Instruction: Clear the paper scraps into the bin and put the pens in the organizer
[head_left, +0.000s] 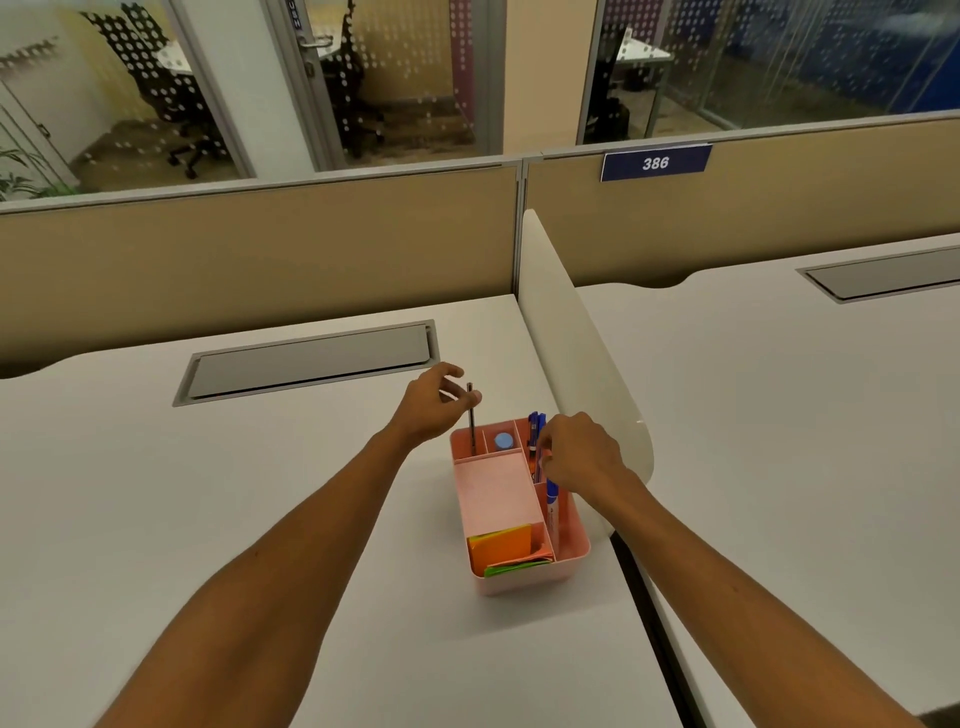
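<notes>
While the left hand (434, 402) pinches a thin dark pen (471, 415) upright at the pink organizer's (519, 579) 11 o'clock corner, the right hand (579, 454) clamps blue pens (535, 431).

A white desk (260, 519) carries one pink organizer (524, 579).

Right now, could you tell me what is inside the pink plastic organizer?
The pink plastic organizer holds blue pens, a dark pen, a blue-capped marker, a small blue cap and orange and green paper notes. The right hand covers the pens' middles.
</notes>
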